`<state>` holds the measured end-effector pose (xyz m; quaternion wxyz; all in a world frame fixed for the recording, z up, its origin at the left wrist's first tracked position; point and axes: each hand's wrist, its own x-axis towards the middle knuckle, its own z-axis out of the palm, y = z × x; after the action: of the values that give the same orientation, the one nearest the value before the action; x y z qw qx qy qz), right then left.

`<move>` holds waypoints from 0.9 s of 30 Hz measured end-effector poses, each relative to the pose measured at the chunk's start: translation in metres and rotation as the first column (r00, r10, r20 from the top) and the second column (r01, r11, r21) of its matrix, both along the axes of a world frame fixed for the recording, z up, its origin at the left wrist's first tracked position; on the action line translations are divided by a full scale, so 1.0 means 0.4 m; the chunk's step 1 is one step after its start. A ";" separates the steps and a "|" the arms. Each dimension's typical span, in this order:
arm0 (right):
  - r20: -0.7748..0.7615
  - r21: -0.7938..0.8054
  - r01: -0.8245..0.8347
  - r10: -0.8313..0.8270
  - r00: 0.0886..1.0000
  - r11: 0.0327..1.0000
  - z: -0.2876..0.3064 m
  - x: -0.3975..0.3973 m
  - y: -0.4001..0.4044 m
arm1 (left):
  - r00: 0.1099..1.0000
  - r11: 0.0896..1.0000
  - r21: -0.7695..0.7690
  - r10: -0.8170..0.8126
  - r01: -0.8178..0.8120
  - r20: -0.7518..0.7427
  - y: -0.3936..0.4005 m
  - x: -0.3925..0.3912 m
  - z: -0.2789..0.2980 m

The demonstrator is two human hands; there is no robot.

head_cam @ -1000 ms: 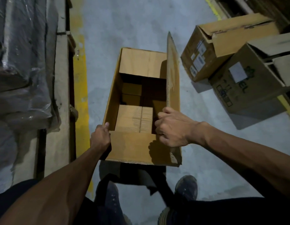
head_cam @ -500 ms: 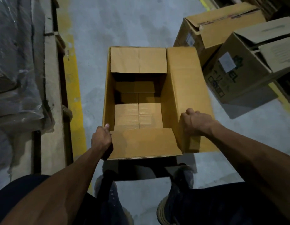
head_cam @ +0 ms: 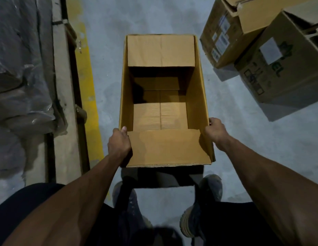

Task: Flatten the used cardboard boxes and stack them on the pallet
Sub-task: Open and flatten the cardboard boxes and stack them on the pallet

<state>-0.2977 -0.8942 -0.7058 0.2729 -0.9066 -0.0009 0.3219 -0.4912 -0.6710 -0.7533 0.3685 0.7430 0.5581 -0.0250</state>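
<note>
While both hands — left hand [head_cam: 119,143], right hand [head_cam: 214,130] — grip open box [head_cam: 165,89] rims at frame centre: light, stiff — hold side walls.

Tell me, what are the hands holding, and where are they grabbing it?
Both hands hold the open cardboard box. The left hand grips its near left corner, the right hand grips the near end of its right wall.

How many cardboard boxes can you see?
3. An open box held between both hands in the middle, and two more boxes at the top right, one behind the other. More may be out of view.
</note>
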 end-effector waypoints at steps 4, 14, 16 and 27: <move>0.045 -0.096 -0.026 0.031 0.999 0.995 -0.006 -0.043 0.004 | 0.977 0.961 0.182 -0.196 0.209 -0.086 -0.007 -0.003 0.020; -0.055 -0.022 0.106 -0.107 0.993 0.994 -0.020 -0.030 0.008 | 0.512 0.561 -0.209 -0.823 0.801 -0.244 -0.057 0.157 0.042; -0.159 0.019 0.213 -0.207 0.965 0.977 -0.011 -0.015 0.010 | 0.597 0.621 -0.282 -0.783 0.732 -0.176 -0.050 0.174 0.062; -0.433 0.233 0.360 -0.235 0.870 0.903 0.022 0.004 -0.062 | 0.489 0.459 -0.240 -0.868 0.855 0.081 0.003 0.208 0.366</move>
<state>-0.2960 -0.9191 -0.6969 0.4513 -0.7582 0.1456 0.4475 -0.4081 -0.6699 -0.6071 0.3799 0.8694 0.1082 -0.2969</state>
